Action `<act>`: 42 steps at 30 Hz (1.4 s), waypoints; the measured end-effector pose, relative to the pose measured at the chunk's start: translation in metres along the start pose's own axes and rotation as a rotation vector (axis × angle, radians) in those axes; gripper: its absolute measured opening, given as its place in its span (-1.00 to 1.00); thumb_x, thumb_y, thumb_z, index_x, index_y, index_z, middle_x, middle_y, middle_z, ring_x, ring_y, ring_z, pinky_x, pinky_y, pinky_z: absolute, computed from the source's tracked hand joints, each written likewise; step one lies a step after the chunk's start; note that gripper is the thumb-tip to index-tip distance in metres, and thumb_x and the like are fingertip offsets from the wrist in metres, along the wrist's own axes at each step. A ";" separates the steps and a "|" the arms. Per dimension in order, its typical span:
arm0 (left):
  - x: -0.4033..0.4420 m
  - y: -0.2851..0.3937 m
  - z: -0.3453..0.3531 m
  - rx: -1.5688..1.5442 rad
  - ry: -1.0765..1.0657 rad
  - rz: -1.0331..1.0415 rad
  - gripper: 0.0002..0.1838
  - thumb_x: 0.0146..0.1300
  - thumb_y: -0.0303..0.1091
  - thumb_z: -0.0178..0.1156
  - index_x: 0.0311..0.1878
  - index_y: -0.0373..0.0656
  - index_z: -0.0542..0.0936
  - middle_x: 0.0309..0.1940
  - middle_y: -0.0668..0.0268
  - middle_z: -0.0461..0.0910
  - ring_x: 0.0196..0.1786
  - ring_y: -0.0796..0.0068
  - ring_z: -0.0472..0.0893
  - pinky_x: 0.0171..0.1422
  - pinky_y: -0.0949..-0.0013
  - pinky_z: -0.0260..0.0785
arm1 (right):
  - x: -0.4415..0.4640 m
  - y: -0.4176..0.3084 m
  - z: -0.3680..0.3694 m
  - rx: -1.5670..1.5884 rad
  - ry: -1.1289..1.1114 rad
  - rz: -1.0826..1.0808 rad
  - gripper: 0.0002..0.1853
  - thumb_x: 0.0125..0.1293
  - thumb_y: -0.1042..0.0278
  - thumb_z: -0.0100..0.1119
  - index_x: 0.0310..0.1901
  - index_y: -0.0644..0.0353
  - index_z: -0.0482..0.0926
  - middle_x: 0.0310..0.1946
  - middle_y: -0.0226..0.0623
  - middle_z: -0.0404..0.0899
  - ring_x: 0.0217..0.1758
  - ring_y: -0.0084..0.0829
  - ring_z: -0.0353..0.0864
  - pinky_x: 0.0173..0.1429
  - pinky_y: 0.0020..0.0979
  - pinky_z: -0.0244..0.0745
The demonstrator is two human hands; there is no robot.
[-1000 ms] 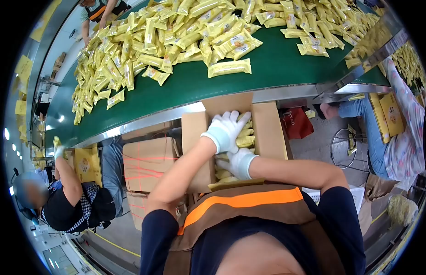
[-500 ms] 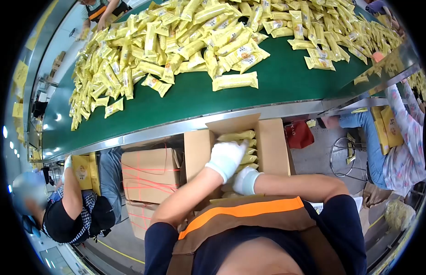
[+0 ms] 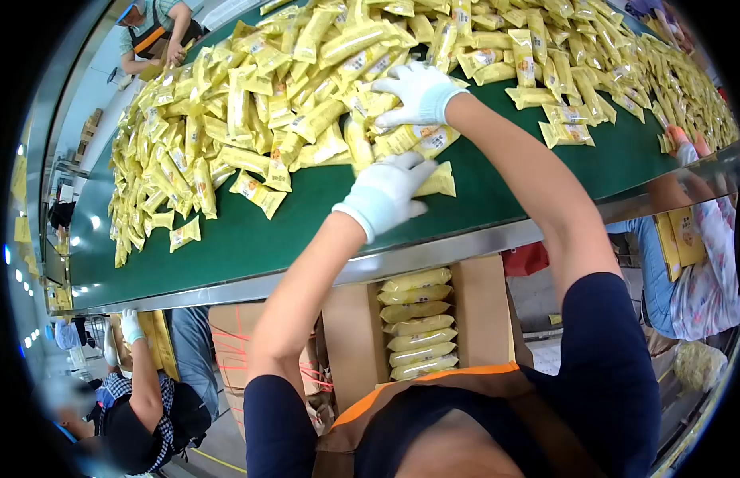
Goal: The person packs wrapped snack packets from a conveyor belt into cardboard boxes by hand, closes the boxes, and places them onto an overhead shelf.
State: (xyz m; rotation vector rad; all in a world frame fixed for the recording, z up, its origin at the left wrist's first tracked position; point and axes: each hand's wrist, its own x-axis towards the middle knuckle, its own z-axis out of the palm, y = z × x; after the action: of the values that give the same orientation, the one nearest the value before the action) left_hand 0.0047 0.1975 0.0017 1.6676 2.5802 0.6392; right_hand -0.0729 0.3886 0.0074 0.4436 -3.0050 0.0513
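Both my white-gloved hands are over the green conveyor belt, at the near edge of a heap of yellow snack packets (image 3: 306,119). My left hand (image 3: 388,190) has its fingers stretched out and its thumb apart. It partly covers a single yellow packet (image 3: 441,182) in front of the heap. Farther back, my right hand (image 3: 420,97) lies with spread fingers on packets at the heap's edge. Whether either hand grips one cannot be made out. Below the belt edge, an open cardboard box (image 3: 354,342) holds a row of several yellow packets (image 3: 422,331) lying flat.
A metal rail (image 3: 386,263) edges the green belt (image 3: 250,255). Left of the open box stands a carton tied with red string (image 3: 230,342). A co-worker (image 3: 147,406) is at the left, another person (image 3: 158,36) at the far left, and a floral sleeve (image 3: 708,271) shows at right.
Both hands have left the box and moved forward onto the belt, reaching the packet heap. The row of packets in the box is now uncovered. The view has shifted slightly.
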 end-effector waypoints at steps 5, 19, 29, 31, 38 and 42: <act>-0.049 -0.016 0.002 0.024 -0.087 -0.103 -0.39 0.03 -0.38 0.34 0.24 -0.03 0.52 -0.08 0.18 0.55 0.00 0.10 0.55 0.08 0.18 0.44 | -0.074 0.022 -0.011 -0.005 -0.080 0.156 -0.30 0.24 -0.38 0.08 0.30 -0.14 0.47 0.18 -0.11 0.49 0.24 -0.06 0.47 0.28 -0.05 0.38; 0.038 -0.019 0.017 0.178 -0.022 -0.320 -0.42 0.23 -0.23 0.26 0.31 -0.09 0.40 0.02 0.07 0.63 0.06 -0.02 0.60 0.19 0.08 0.44 | -0.197 0.027 0.014 0.112 0.211 0.050 -0.52 0.13 0.22 0.36 0.12 -0.01 0.52 -0.03 -0.29 0.51 0.09 -0.17 0.51 0.15 -0.18 0.45; 0.002 -0.021 -0.033 0.143 -0.468 -0.439 -0.36 0.20 -0.24 0.27 0.36 -0.08 0.38 0.14 0.06 0.58 0.20 0.06 0.55 0.25 0.15 0.41 | -0.160 0.024 -0.043 0.565 -0.214 0.021 -0.65 0.36 -0.06 0.10 -0.09 0.03 0.64 -0.32 -0.19 0.69 -0.23 -0.13 0.67 -0.14 -0.21 0.53; -0.005 -0.030 -0.027 0.160 -0.451 -0.364 -0.32 0.19 -0.18 0.29 0.39 -0.04 0.35 0.16 0.08 0.56 0.21 0.07 0.54 0.26 0.14 0.40 | -0.138 0.014 -0.033 0.293 -0.390 -0.030 -0.60 0.33 -0.11 0.09 -0.08 0.04 0.63 -0.25 -0.15 0.68 -0.14 -0.08 0.66 -0.02 -0.16 0.53; -0.035 -0.006 0.003 0.322 -0.189 -0.329 -0.31 0.12 -0.21 0.38 0.33 0.02 0.38 -0.01 0.15 0.57 0.05 0.09 0.59 0.09 0.14 0.49 | -0.201 0.001 -0.005 -0.013 0.204 -0.344 -0.57 0.05 0.02 0.37 -0.10 0.08 0.61 0.21 -0.19 0.44 0.27 -0.18 0.44 0.26 -0.16 0.36; -0.042 -0.005 -0.001 0.180 -0.188 -0.410 -0.34 0.15 -0.19 0.36 0.33 0.01 0.39 0.05 0.12 0.58 0.07 0.05 0.60 0.13 0.12 0.48 | -0.213 -0.002 -0.017 0.056 0.034 -0.202 -0.51 0.02 0.02 0.42 -0.05 0.06 0.56 0.09 -0.26 0.52 0.19 -0.26 0.51 0.21 -0.25 0.36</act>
State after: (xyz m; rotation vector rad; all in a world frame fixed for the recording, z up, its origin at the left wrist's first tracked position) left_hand 0.0188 0.1589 -0.0082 1.1053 2.7763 0.2244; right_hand 0.1318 0.4483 0.0020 0.7407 -2.9142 0.1260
